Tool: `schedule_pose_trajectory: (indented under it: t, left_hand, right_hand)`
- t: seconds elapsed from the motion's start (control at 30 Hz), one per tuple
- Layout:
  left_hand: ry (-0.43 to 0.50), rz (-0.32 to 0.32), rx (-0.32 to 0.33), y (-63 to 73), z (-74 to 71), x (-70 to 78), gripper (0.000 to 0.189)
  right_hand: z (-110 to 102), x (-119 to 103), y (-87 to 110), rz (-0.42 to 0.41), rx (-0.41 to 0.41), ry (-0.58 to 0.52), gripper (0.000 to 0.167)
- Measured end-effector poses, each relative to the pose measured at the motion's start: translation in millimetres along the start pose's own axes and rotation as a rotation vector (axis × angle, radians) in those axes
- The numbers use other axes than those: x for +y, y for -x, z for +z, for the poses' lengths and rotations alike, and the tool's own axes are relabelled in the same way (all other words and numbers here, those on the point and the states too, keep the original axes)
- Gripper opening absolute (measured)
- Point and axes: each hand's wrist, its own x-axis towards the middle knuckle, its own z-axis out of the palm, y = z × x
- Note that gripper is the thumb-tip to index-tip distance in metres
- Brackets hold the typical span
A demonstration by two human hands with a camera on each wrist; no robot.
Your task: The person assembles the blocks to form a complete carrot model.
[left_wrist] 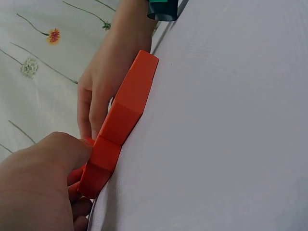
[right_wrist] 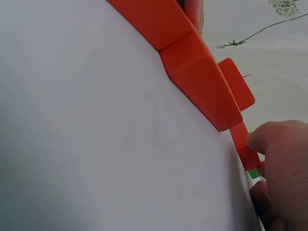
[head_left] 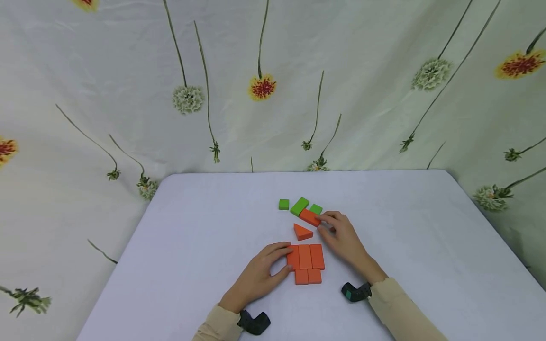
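Several orange blocks lie flat together in two rows on the table. My left hand [head_left: 258, 274] grips the left block [head_left: 292, 257] of the upper row, with the thumb at its near end and fingertips at its far end. Beside it sit a middle block [head_left: 304, 256] and a right block [head_left: 317, 256]; two smaller orange blocks [head_left: 308, 276] adjoin them below. Farther back, my right hand [head_left: 343, 239] pinches the right end of an orange rectangular block [head_left: 309, 217], which lies slanted against green blocks. An orange triangular block [head_left: 302, 232] stands between the two groups.
At the back of the group are a green rectangular block [head_left: 300, 206], a green block [head_left: 316, 209] behind the slanted orange one, and a separate green cube [head_left: 283, 204]. A white cloth covers the table [head_left: 204, 227]; a flower-printed curtain [head_left: 362, 94] hangs behind.
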Motion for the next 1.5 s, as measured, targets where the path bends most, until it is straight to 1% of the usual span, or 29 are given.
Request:
schedule_pose_trajectory:
  t: [0.17,0.37,0.57,0.83,1.0,1.27,1.4,1.5]
  left_hand:
    - [0.002,-0.004,-0.007,0.0,-0.1,0.6,0.046]
    - [0.006,-0.005,-0.011,0.0,0.5,1.1,0.046]
    - [0.009,-0.004,-0.013,-0.5,1.0,0.2,0.046]
    - [0.001,-0.005,-0.014,-0.6,2.0,-1.4,0.045]
    - [0.001,-0.006,-0.014,-0.6,1.8,-1.2,0.046]
    - [-0.007,-0.001,-0.006,-0.9,2.7,-2.1,0.046]
    - [-0.005,0.003,0.001,-1.2,2.1,-1.7,0.045]
    - [-0.001,0.009,0.006,-1.2,1.6,-1.4,0.045]
  right_hand:
    - [1,0,-0.7,0.021,0.010,0.032,0.031]
    - [-2,-1,3.3,0.039,0.060,0.043,0.026]
    - [-4,2,9.9,0.077,0.088,0.049,0.031]
    - [-9,5,18.1,0.099,0.119,-0.006,0.028]
    - [-13,5,23.2,0.093,0.147,-0.027,0.027]
    - [-19,3,32.8,0.058,0.199,-0.073,0.027]
    - [-22,0,39.0,0.048,0.204,-0.116,0.027]
    - [-23,0,43.2,0.029,0.190,-0.155,0.027]
